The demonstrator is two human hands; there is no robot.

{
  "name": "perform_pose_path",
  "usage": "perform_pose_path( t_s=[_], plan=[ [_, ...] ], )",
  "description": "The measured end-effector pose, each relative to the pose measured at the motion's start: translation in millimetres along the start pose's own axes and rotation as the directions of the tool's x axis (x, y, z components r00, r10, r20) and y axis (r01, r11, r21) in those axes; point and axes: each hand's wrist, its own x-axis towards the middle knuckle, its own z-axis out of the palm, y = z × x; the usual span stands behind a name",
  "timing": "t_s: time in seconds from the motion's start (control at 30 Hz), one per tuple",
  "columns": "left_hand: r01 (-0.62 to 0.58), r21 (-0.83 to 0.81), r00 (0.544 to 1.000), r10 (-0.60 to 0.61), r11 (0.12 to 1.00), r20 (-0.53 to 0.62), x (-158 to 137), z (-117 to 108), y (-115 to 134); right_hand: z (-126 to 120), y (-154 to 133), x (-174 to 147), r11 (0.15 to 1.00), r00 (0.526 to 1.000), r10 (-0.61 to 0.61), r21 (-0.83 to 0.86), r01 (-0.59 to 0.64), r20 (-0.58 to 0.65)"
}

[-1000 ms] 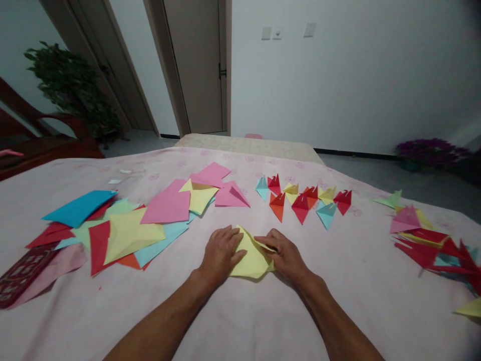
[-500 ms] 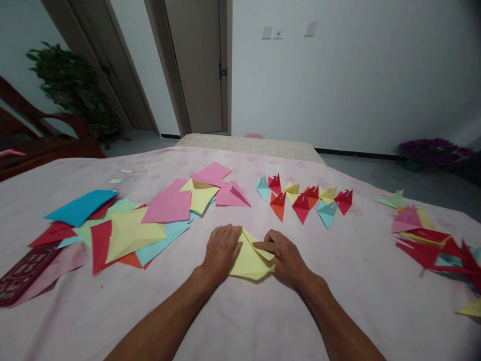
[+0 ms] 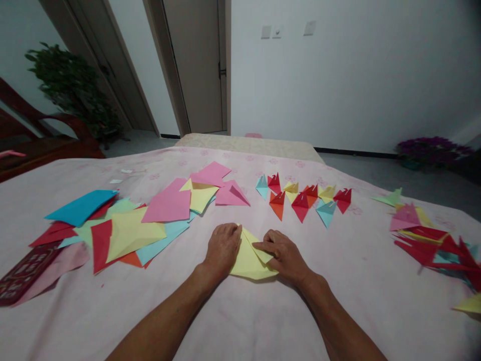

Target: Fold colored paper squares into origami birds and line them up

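A sheet of yellow origami paper [image 3: 248, 265] lies partly folded on the cloth in front of me, its folds meeting in a point at the far end. Along its left edge my left hand [image 3: 224, 246] bears down, fingers pressed together and thumb on the paper. My right hand [image 3: 281, 253] grips the right side, with the index finger lying across the folded flap [image 3: 262, 251]. The right corner of the sheet runs partly under that hand. Beyond the hands stand several small folded paper cranes [image 3: 300, 205] in red, orange, yellow and light blue.
Loose coloured paper [image 3: 169, 200] is heaped at the left, beside a dark red patterned packet [image 3: 28, 271]. More folded pieces [image 3: 424, 245] are piled at the right edge. Everything rests on a pale pink tablecloth [image 3: 240, 321]. A wooden chair [image 3: 56, 140] stands at the far left.
The flap under my right index finger lies slightly further in, and more of the paper's right corner shows by the right hand. Both hands stay almost in place; the view shifts a little.
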Motion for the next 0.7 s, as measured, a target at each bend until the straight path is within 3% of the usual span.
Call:
perform_pose_path(
  t_s=[0.3, 0.53, 0.7],
  plan=[
    [0.032, 0.060, 0.998, -0.035, 0.998, 0.048, 5.6, -4.9, 2.5, -9.3, -13.4, 1.0, 0.991, 0.997, 0.016, -0.131, -0.006, 0.073],
    [0.068, 0.046, 0.997, -0.069, 0.997, 0.030, 5.7, -5.9, 1.5, -24.2, -27.5, 6.4, 0.992, 0.988, 0.054, -0.124, -0.036, 0.145],
    [0.203, 0.043, 0.979, -0.202, 0.978, -0.024, -5.0, -18.9, -1.8, -20.4, -25.8, 8.9, 0.984, 0.981, 0.124, -0.144, -0.102, 0.149]
  ],
)
